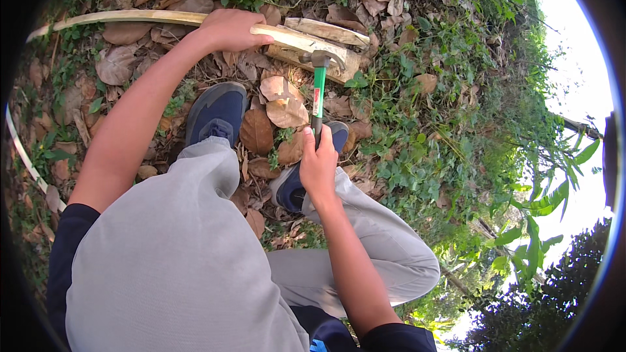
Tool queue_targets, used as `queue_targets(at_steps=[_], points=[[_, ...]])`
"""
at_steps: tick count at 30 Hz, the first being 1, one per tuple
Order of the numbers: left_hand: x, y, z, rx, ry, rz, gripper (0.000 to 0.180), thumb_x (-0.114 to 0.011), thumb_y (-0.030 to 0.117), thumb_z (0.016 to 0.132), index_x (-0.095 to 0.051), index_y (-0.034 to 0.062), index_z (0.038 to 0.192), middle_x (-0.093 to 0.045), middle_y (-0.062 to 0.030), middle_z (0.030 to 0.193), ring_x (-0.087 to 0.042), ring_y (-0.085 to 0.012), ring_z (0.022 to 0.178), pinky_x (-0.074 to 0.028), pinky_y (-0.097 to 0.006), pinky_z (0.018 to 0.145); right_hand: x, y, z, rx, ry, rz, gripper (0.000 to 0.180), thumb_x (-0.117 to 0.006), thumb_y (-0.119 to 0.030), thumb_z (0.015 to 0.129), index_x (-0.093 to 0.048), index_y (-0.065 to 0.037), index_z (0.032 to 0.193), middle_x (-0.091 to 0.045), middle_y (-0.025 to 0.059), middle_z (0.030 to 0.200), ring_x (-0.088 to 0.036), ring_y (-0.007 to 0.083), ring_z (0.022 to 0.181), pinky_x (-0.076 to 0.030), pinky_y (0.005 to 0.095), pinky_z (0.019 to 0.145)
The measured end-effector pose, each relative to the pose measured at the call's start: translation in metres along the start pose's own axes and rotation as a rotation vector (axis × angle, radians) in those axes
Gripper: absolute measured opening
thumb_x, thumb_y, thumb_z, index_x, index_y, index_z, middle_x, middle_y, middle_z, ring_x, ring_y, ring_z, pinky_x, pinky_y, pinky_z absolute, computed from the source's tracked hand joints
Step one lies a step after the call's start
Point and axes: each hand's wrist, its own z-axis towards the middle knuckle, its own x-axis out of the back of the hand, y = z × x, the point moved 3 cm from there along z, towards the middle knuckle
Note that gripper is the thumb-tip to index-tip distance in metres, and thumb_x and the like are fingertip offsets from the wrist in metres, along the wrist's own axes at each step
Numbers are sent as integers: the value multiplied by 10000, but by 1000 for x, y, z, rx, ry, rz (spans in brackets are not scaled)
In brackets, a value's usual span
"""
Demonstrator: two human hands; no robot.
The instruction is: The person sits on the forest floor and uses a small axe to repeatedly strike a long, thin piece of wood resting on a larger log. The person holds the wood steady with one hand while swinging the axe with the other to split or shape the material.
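My left hand [232, 30] is closed around a long, pale wooden strip [147, 17] that runs from the far left to the middle. The strip's right end rests over a wooden block [344, 69] on the ground. A second split piece of wood [331, 31] lies just behind it. In my right hand [319, 164] is a claw hammer [319, 86] with a green and black handle, gripped at its lower end. The hammer's metal head is over the strip's right end; whether it touches the wood, I cannot tell.
Dry brown leaves [255, 132] and green plants [407, 111] cover the ground. My blue shoes [217, 114] stand just in front of the wood. Another pale, curved strip [29, 155] lies at the left edge. Taller leafy plants [538, 244] grow at the right.
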Motion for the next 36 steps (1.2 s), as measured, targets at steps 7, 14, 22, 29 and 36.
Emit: queue_targets(at_steps=[7, 14, 22, 29, 36], points=[[11, 7, -1, 20, -104, -18, 580, -570, 632, 933, -679, 149, 1235, -735, -90, 1129, -688, -310, 1082, -531, -466, 913, 38, -23, -7, 90, -12, 33, 226, -608, -142, 1016, -624, -14, 1202, -683, 92, 860, -574, 150, 619, -485, 350, 608], [2, -1, 0, 8, -41, -26, 555, -576, 620, 933, -683, 145, 1198, -745, -81, 1059, -704, -306, 1014, -534, -464, 877, 69, -81, 22, 462, 106, 371, 407, -543, -136, 1054, -476, -43, 1444, -657, 13, 876, -554, 66, 634, -475, 239, 576], [-5, -3, 1, -22, 69, 11, 555, -576, 619, 934, -691, 139, 1187, -745, -88, 1038, -704, -307, 1020, -534, -457, 881, -1, 38, -7, -32, -87, 60, 279, -549, -300, 1079, -611, -49, 1185, -511, -28, 721, -474, 55, 616, -380, 247, 520], [-4, -1, 4, 8, -33, -39, 561, -577, 620, 933, -690, 137, 1195, -744, -92, 1040, -700, -312, 1034, -531, -461, 898, 5, 29, -34, -158, -117, 80, 272, -597, -292, 1041, -646, -28, 1082, -557, 27, 705, -507, 116, 622, -398, 308, 561], [-1, -3, 2, 4, -31, -6, 571, -575, 623, 934, -678, 134, 1211, -740, -95, 1087, -693, -316, 1054, -526, -468, 888, 69, -95, 0, 191, -19, 507, 516, -319, -492, 1112, -531, -22, 1150, -416, 1, 625, -367, 65, 464, -325, 234, 436]])
